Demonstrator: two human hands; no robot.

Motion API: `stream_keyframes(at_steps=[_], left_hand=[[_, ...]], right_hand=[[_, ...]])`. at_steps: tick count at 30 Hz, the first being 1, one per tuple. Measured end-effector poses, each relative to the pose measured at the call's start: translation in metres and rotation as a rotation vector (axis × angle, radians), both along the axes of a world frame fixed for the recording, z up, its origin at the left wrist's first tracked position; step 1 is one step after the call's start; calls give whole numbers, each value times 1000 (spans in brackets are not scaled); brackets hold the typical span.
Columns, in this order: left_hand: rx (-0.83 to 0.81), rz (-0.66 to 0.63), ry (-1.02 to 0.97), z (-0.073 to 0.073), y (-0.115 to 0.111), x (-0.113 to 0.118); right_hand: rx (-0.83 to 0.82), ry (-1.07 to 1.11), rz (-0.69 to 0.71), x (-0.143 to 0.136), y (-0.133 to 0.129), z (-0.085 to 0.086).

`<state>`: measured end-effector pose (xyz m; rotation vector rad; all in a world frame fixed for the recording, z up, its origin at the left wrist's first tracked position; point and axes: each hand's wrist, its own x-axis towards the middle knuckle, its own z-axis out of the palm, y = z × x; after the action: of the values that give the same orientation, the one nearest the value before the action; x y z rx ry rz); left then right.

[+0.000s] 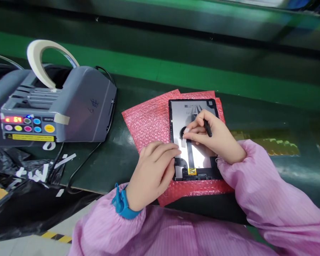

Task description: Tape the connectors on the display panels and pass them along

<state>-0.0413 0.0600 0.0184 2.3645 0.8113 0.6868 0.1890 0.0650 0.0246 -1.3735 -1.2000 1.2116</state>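
Note:
A tablet screen assembly, with a black frame and a shiny silver back, lies on red bubble-wrap bags. Along its lower half run a dark ribbon cable and a yellow patch. My left hand is open, its fingers stretched together over the left edge of the assembly. Above the middle of the back, my right hand pinches a small piece of whitish tape between thumb and forefinger. A slim black tool is also tucked among its fingers; its kind is unclear.
To the left stands a grey tape dispenser with a white tape roll and lit display. Its black cable curls over the dark green table. Red bubble-wrap bags spread beneath the assembly. Tape scraps cling to black plastic.

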Motion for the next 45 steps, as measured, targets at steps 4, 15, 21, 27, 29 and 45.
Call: stream_keyframes(at_steps=[4,15,21,27,29,45], left_hand=[[138,-27,118,-8,3,6],[384,-13,266,-17,1,14],[451,-16,310,-17,-2,15],[478,8,324,-17,-7,14],[474,7,319,-16,-8,15],[-807,582,-193,-23,3,-51]], right_hand=[[-1,30,-12,0,5,-5],[50,-123,-52,-3,1,-16],[179,-479,-106,3,27,-17],[153,-748,-397,47,41,10],[32,-823,-469,65,28,18],[60,-337,-402,48,-38,-6]])
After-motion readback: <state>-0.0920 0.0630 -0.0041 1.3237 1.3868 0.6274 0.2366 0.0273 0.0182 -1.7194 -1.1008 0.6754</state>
